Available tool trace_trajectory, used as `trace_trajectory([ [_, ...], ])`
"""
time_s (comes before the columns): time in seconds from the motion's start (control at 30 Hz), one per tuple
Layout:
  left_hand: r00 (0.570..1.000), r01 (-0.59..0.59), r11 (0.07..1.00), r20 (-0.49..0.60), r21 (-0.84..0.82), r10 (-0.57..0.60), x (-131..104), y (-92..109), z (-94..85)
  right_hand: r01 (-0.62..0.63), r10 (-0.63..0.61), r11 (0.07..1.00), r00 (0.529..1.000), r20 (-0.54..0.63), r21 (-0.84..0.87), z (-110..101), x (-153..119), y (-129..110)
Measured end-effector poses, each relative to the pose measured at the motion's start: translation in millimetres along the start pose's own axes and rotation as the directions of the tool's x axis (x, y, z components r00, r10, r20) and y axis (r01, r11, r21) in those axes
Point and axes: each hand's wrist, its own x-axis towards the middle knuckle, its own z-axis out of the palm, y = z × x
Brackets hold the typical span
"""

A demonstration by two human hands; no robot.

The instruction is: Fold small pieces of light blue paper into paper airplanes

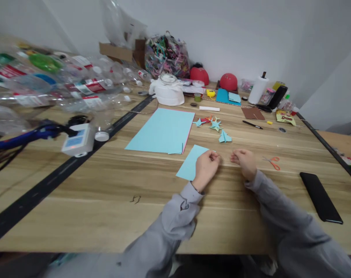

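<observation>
My left hand (207,166) is closed in a pinch over the right side of a small light-blue sheet of paper (189,164). Whatever its fingertips may hold is too small to tell. To the right, my right hand (245,162) is curled with fingertips together, facing the left hand across a short gap. Its fingers hide anything inside. Just beyond both hands lies a folded light-blue paper plane (225,136). Orange-handled scissors (273,162) rest right of my right hand. A large stack of light-blue paper (164,131) lies farther left.
Several small folded papers (215,124) lie behind the plane. A black phone (320,197) is at the right, with a pen (252,124) farther back. Plastic bottles (88,87) crowd the left, near a white box with cables (79,139). A white cap (168,92) sits behind the paper.
</observation>
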Motion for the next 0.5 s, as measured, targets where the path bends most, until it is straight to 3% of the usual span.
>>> trace_trajectory([
  [0.07, 0.999, -0.026, 0.945, -0.028, 0.325, 0.037, 7.7, -1.5, -15.2, 0.034, -0.034, 0.999, 0.999, -0.018, -0.004, -20.0, -22.6, 7.1],
  [0.17, 0.992, 0.047, 0.741, -0.12, 0.67, 0.045, 12.8, -3.5, -37.5, 0.261, -0.26, 0.962, 0.965, 0.012, -0.078, -42.8, -49.5, 18.1],
  [0.27, 0.988, 0.122, 0.615, -0.152, 0.779, -0.004, 11.5, -4.6, -48.7, 0.264, -0.263, 0.963, 0.965, 0.023, -0.058, -49.4, -59.9, 21.6],
  [0.4, 0.995, 0.098, 0.571, -0.094, 0.815, -0.037, 10.4, -4.1, -53.2, 0.283, -0.282, 0.959, 0.959, 0.022, -0.022, -46.7, -54.8, 17.8],
  [0.5, 0.983, 0.121, 0.542, -0.175, 0.832, 0.049, 16.0, -6.7, -61.1, 0.228, -0.228, 0.973, 0.974, 0.003, 0.023, -48.3, -50.4, 17.0],
])
